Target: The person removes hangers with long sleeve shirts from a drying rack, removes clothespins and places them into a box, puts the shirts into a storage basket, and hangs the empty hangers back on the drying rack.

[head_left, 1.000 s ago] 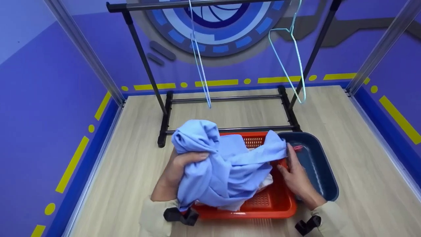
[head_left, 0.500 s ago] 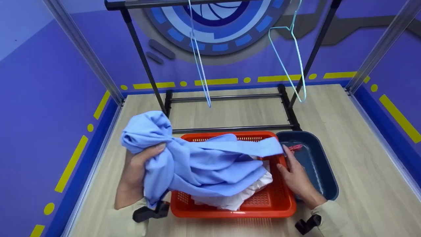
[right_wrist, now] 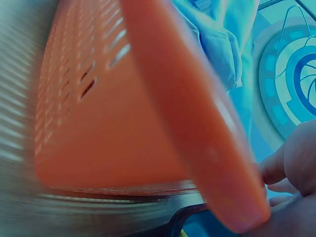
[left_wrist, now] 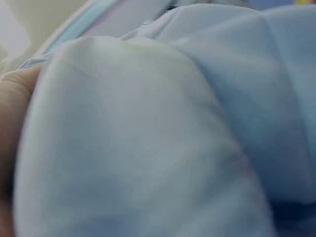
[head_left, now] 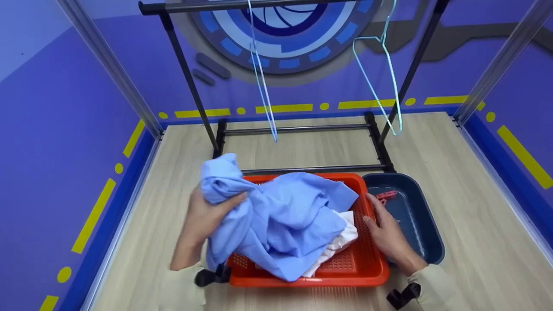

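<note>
A bunched light blue garment (head_left: 293, 216) spreads from my left hand (head_left: 207, 216) across the red basket (head_left: 380, 272). My left hand grips its gathered left end, thumb on top, at the basket's left side. In the left wrist view the blue fabric (left_wrist: 138, 128) fills nearly everything, with part of a finger at the left edge. Beneath the garment lies a white crumpled cloth (head_left: 343, 237) in the basket. My right hand (head_left: 389, 233) holds the basket's right rim, its thumb over the edge; the right wrist view shows the orange-looking rim (right_wrist: 197, 123) close up beside the fingers.
A dark blue tub (head_left: 425, 216) with red clothespins (head_left: 386, 195) stands right of the basket. Behind is a black metal clothes rack (head_left: 185, 73). From its top bar hang a left wire hanger (head_left: 264, 86) and a right wire hanger (head_left: 392, 77). Purple walls (head_left: 65, 129) enclose the floor.
My left hand swung left with the garment, stretching it, then came partway back right. The garment's right end dropped away from my right hand into the basket. The right hand stayed at the rim.
</note>
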`<action>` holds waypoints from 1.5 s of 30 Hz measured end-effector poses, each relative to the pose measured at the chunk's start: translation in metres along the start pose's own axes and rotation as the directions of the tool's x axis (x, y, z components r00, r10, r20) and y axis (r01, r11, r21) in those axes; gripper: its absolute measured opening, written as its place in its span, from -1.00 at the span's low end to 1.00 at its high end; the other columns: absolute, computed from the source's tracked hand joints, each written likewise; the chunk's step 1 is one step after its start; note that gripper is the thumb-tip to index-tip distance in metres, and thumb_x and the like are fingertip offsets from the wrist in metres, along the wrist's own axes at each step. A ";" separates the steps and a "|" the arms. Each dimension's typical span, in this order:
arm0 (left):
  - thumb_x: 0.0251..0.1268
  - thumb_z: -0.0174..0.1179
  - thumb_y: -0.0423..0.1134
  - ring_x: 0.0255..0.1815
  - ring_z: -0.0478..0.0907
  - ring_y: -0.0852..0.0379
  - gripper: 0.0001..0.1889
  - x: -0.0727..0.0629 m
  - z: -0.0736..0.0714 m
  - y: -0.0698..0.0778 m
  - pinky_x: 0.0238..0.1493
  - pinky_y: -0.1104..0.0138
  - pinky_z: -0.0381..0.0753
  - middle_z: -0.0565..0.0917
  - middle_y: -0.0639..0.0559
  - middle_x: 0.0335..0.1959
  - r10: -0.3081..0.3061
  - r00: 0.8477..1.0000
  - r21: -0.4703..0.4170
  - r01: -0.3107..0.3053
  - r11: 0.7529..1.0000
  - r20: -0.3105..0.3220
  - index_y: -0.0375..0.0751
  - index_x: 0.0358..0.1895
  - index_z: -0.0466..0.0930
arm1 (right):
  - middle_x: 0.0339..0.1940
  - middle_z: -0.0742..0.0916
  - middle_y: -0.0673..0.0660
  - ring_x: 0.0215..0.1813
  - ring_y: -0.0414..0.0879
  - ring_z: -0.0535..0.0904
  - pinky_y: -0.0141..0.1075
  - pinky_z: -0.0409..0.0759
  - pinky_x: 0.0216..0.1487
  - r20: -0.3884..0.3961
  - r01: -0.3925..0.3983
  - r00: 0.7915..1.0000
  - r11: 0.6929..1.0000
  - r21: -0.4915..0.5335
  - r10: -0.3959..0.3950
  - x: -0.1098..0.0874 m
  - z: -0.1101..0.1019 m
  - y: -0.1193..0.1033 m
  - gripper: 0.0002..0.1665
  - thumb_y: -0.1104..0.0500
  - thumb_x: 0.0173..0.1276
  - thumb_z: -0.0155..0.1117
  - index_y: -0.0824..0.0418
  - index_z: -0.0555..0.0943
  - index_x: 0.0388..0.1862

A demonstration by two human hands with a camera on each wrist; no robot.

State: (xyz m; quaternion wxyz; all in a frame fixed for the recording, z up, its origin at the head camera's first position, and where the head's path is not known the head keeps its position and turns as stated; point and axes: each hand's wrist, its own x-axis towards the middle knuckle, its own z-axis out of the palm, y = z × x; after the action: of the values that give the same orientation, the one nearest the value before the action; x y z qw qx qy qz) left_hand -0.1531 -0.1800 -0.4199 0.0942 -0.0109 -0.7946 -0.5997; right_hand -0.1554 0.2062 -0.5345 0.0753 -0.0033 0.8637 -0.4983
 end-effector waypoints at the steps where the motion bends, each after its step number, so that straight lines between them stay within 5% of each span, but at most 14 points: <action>1: -0.12 0.54 -0.13 -0.22 0.61 0.08 -0.49 0.002 0.008 -0.003 -0.09 0.23 0.58 0.68 -0.01 -0.24 -0.009 1.000 0.093 0.007 0.996 0.021 -0.17 -0.07 0.55 | 0.51 0.25 0.35 0.42 0.30 0.30 0.14 0.33 0.33 0.001 -0.003 1.000 1.000 0.004 0.003 0.000 0.000 0.000 -0.26 0.34 0.50 -0.04 0.09 -0.01 0.57; 4: -0.17 0.49 0.19 -0.13 0.63 0.03 -0.24 0.010 0.035 -0.009 -0.07 0.13 0.58 0.69 -0.04 -0.15 -0.014 0.995 0.390 -0.027 0.920 0.101 -0.09 0.12 0.45 | 0.51 0.24 0.34 0.43 0.30 0.30 0.14 0.32 0.33 0.001 -0.009 1.000 1.000 0.020 0.009 -0.001 0.000 0.002 -0.25 0.33 0.51 -0.06 0.05 -0.03 0.58; 7: -0.17 0.38 0.37 -0.04 0.62 -0.04 -0.05 0.016 0.065 -0.015 -0.03 0.04 0.58 0.66 -0.07 -0.03 -0.021 0.982 0.561 -0.089 0.823 0.186 -0.03 0.31 0.27 | 0.53 0.21 0.34 0.44 0.30 0.28 0.13 0.30 0.34 0.004 -0.015 1.000 0.999 0.029 0.015 -0.003 0.001 0.006 -0.23 0.31 0.52 -0.07 0.03 -0.07 0.59; 11: 0.01 0.28 0.35 0.25 0.47 -0.06 0.05 0.019 0.100 -0.022 0.20 0.00 0.49 0.44 -0.06 0.33 -0.028 0.948 0.583 -0.172 0.794 0.318 0.03 0.51 -0.05 | 0.56 0.13 0.34 0.49 0.33 0.18 0.12 0.23 0.37 0.021 -0.033 0.999 0.999 0.013 0.033 -0.006 0.001 0.009 -0.20 0.27 0.54 -0.08 0.01 -0.17 0.60; 13: 0.09 0.23 0.33 0.43 0.29 -0.05 0.07 0.018 0.110 -0.021 0.35 -0.02 0.35 0.20 0.00 0.51 -0.044 0.907 0.562 -0.221 0.797 0.419 0.11 0.56 -0.21 | 0.57 0.11 0.34 0.50 0.34 0.15 0.12 0.20 0.38 0.024 -0.029 0.999 1.000 -0.003 0.029 -0.006 0.001 0.009 -0.20 0.25 0.54 -0.07 0.03 -0.18 0.60; 18: 0.18 0.14 0.34 0.61 -0.11 0.02 -0.02 0.008 0.109 -0.003 0.51 -0.02 0.07 -0.14 0.22 0.60 -0.025 0.766 0.457 -0.357 0.814 0.643 0.31 0.55 -0.26 | 0.56 0.12 0.35 0.50 0.34 0.15 0.11 0.20 0.39 0.026 -0.011 1.000 1.000 -0.026 0.012 -0.004 0.002 0.006 -0.19 0.25 0.53 -0.05 0.08 -0.17 0.59; 21: 0.13 0.19 0.34 0.61 -0.16 -0.02 -0.06 -0.002 0.096 0.013 0.47 -0.10 0.09 -0.09 0.23 0.59 0.038 0.722 0.449 -0.470 0.760 0.691 0.35 0.53 -0.11 | 0.57 0.11 0.33 0.49 0.33 0.18 0.10 0.24 0.37 0.039 -0.024 0.999 0.999 -0.026 0.025 -0.003 0.001 0.004 -0.19 0.23 0.54 -0.07 0.04 -0.20 0.60; 24: -0.09 0.29 0.41 0.60 -0.19 -0.18 0.04 -0.011 0.083 0.022 0.41 -0.27 0.04 -0.06 0.13 0.60 0.076 0.732 0.548 -0.571 0.612 0.677 0.36 0.51 -0.02 | 0.57 0.10 0.33 0.48 0.33 0.19 0.10 0.24 0.37 0.039 -0.027 0.999 0.999 -0.024 0.028 -0.002 -0.001 0.002 -0.20 0.24 0.54 -0.08 0.02 -0.20 0.60; 28: -0.41 0.40 0.47 0.57 -0.24 -0.36 0.30 -0.021 0.071 0.022 0.35 -0.40 -0.07 -0.13 -0.04 0.61 0.000 0.756 0.679 -0.587 0.442 0.654 0.32 0.54 -0.12 | 0.56 0.12 0.34 0.48 0.31 0.21 0.09 0.24 0.38 0.032 -0.030 0.999 0.999 -0.014 0.030 -0.002 -0.002 0.002 -0.19 0.25 0.53 -0.06 0.02 -0.18 0.60; 31: -0.50 0.47 0.42 0.57 -0.26 -0.37 0.43 -0.025 0.071 0.013 0.33 -0.41 -0.04 -0.22 -0.08 0.61 -0.096 0.741 0.704 -0.579 0.411 0.665 0.28 0.56 -0.27 | 0.56 0.13 0.34 0.45 0.29 0.27 0.06 0.30 0.34 0.037 -0.038 0.999 0.999 0.016 0.038 -0.001 -0.003 0.003 -0.18 0.25 0.52 -0.04 -0.01 -0.18 0.59; 36: -0.50 0.50 0.39 0.57 -0.18 -0.32 0.47 -0.025 0.090 -0.015 0.30 -0.43 0.02 -0.20 -0.09 0.61 -0.088 0.716 0.700 -0.639 0.318 0.693 0.21 0.56 -0.34 | 0.54 0.17 0.35 0.41 0.28 0.34 0.04 0.36 0.30 0.028 -0.031 0.999 0.999 0.036 0.030 0.000 -0.004 0.005 -0.18 0.27 0.51 -0.03 0.00 -0.14 0.59; 39: -0.22 0.52 0.17 0.56 -0.09 -0.31 0.32 -0.021 0.102 -0.033 0.29 -0.42 0.06 -0.04 -0.13 0.58 -0.040 0.716 0.701 -0.668 0.250 0.697 0.16 0.57 -0.27 | 0.53 0.19 0.37 0.39 0.29 0.36 0.04 0.38 0.28 0.029 -0.031 0.999 0.999 0.026 0.030 -0.001 -0.004 0.005 -0.19 0.27 0.51 -0.02 0.04 -0.14 0.59; 43: 0.21 0.30 -0.25 0.53 0.05 -0.27 -0.03 -0.012 0.113 -0.050 0.26 -0.35 0.23 0.17 -0.14 0.51 0.001 0.726 0.711 -0.674 0.200 0.688 0.11 0.57 -0.17 | 0.55 0.17 0.35 0.40 0.30 0.35 0.03 0.40 0.26 0.048 -0.044 0.998 0.999 0.023 0.043 -0.001 -0.003 0.004 -0.18 0.25 0.52 -0.03 0.04 -0.16 0.60; 45: 0.30 0.19 -0.32 0.52 0.10 -0.24 -0.12 -0.006 0.116 -0.053 0.23 -0.29 0.33 0.23 -0.13 0.48 0.003 0.715 0.702 -0.686 0.192 0.699 0.10 0.56 -0.14 | 0.55 0.16 0.33 0.41 0.29 0.34 0.02 0.40 0.25 0.051 -0.049 0.998 0.998 0.028 0.048 -0.001 -0.003 0.005 -0.18 0.25 0.52 -0.03 0.03 -0.16 0.60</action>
State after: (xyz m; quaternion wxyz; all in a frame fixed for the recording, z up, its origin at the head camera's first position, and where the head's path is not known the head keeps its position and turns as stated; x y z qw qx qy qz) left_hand -0.1701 -0.0836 -0.5022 -0.0126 -0.3180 -0.9458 0.0645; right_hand -0.1549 0.2113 -0.5367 0.1091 0.0061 0.8540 -0.5087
